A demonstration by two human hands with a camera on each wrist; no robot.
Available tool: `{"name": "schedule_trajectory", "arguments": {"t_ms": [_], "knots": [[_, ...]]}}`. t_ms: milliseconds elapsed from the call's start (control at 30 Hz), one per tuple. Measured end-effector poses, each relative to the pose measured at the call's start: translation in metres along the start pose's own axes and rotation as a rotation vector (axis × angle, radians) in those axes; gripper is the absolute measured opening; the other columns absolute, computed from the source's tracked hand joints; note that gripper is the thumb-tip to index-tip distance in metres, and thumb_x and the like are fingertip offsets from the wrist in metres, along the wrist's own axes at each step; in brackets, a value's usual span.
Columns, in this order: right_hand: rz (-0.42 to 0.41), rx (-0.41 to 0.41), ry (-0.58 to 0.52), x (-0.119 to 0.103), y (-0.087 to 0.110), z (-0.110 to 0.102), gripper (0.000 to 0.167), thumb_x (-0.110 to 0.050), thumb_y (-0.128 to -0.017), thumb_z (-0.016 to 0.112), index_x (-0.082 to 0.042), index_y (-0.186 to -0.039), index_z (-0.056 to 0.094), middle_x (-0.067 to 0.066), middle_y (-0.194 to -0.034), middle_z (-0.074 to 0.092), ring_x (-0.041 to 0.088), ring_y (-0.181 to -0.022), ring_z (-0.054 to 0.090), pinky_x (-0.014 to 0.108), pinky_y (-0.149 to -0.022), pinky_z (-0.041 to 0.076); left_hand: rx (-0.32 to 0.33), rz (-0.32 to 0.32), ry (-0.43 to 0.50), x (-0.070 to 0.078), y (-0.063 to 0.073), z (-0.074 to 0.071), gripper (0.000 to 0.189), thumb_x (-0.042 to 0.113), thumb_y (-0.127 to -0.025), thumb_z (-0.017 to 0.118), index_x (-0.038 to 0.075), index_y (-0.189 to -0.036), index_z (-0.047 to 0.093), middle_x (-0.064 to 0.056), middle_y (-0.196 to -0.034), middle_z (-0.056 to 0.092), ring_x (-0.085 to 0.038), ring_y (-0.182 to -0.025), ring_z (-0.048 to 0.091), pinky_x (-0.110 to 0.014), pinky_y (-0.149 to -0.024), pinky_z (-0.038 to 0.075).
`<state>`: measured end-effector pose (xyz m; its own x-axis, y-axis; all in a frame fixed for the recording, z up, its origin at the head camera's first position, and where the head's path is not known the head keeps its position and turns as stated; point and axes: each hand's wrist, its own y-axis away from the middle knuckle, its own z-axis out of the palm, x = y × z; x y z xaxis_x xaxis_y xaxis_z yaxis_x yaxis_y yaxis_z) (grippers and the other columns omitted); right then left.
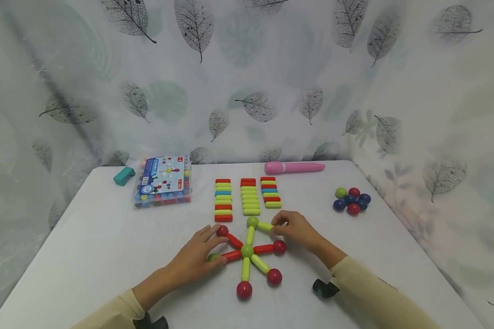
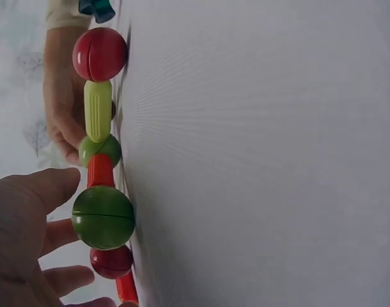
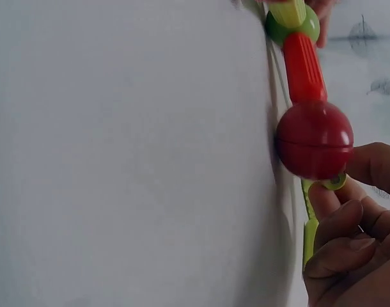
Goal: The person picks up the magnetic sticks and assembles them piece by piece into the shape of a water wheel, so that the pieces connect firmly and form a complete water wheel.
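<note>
A star-shaped construction of colored rods and balls lies on the white table, with several rods spreading from a green center ball (image 1: 247,250). At its far end is another green ball (image 1: 252,222), from which a yellow-green rod (image 1: 265,226) sticks out to the right. My right hand (image 1: 298,232) pinches that rod's free end between thumb and fingers. With fingers spread, my left hand (image 1: 195,257) lies over the left side, fingertips right at a red ball (image 1: 222,230) and partly hiding a green ball (image 2: 103,217). Red balls (image 1: 244,290) cap other rods, one of them (image 3: 315,141) near my right fingers.
Beyond the star lie three columns of loose rods (image 1: 223,202). A clear box (image 1: 161,182) of pieces and a teal block (image 1: 124,176) sit at back left, a pink pen-shaped object (image 1: 295,167) at the back edge. Several loose balls (image 1: 353,209) cluster on the right.
</note>
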<state>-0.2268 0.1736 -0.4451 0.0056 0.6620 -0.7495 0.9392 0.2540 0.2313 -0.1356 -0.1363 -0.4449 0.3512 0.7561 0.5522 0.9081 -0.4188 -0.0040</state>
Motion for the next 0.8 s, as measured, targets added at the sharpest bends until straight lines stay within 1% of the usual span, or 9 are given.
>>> {"name": "schedule_trajectory", "arguments": {"t_ms": [200,333,433,567,667,800], "knots": [[-0.01,-0.011,-0.026,-0.003,0.008,0.002,0.016,-0.022,-0.088,0.076,-0.015,-0.101,0.069,0.0,-0.097,0.065,0.02,-0.094,0.058,0.031,-0.077,0.054,0.008,0.012,0.014,0.0,0.001,-0.001,0.053,0.033,-0.089,0.079,0.024,-0.138,0.064,-0.007,-0.163,0.037,-0.038,-0.152,0.029,-0.061,-0.109,0.043],[-0.025,-0.057,-0.036,-0.003,0.011,-0.001,0.02,-0.024,-0.09,0.075,-0.013,-0.105,0.068,0.002,-0.096,0.066,0.02,-0.094,0.058,0.03,-0.077,0.053,0.003,0.015,0.002,0.0,0.001,-0.001,0.053,0.034,-0.089,0.079,0.024,-0.139,0.063,-0.007,-0.163,0.038,-0.038,-0.151,0.03,-0.06,-0.109,0.043],[-0.036,-0.096,-0.048,-0.001,0.012,-0.004,0.023,-0.026,-0.091,0.075,-0.013,-0.109,0.068,0.002,-0.099,0.065,0.02,-0.095,0.058,0.031,-0.078,0.053,0.0,0.015,-0.004,-0.001,0.0,-0.001,0.054,0.034,-0.089,0.079,0.024,-0.139,0.063,-0.007,-0.163,0.038,-0.038,-0.151,0.03,-0.06,-0.109,0.043],[-0.064,-0.156,-0.06,0.005,0.015,-0.008,0.027,-0.028,-0.092,0.074,-0.014,-0.115,0.067,0.002,-0.104,0.064,0.021,-0.101,0.059,0.033,-0.083,0.055,-0.007,0.012,-0.001,0.0,-0.003,-0.002,0.054,0.035,-0.089,0.079,0.025,-0.139,0.063,-0.008,-0.163,0.037,-0.039,-0.151,0.029,-0.061,-0.109,0.043],[-0.094,-0.224,-0.061,0.009,0.018,-0.011,0.037,-0.031,-0.091,0.076,-0.016,-0.123,0.065,0.003,-0.109,0.064,0.022,-0.105,0.06,0.036,-0.088,0.055,-0.013,0.006,0.009,0.0,-0.005,-0.002,0.052,0.035,-0.089,0.079,0.027,-0.138,0.063,-0.007,-0.164,0.036,-0.039,-0.152,0.028,-0.062,-0.11,0.042],[-0.123,-0.301,-0.021,0.012,0.024,-0.017,0.056,-0.033,-0.087,0.081,-0.02,-0.136,0.059,0.001,-0.117,0.064,0.023,-0.104,0.059,0.036,-0.086,0.054,-0.018,0.015,0.02,0.0,-0.007,-0.002,0.052,0.035,-0.09,0.078,0.026,-0.138,0.063,-0.008,-0.164,0.036,-0.04,-0.151,0.028,-0.061,-0.111,0.041]]}}
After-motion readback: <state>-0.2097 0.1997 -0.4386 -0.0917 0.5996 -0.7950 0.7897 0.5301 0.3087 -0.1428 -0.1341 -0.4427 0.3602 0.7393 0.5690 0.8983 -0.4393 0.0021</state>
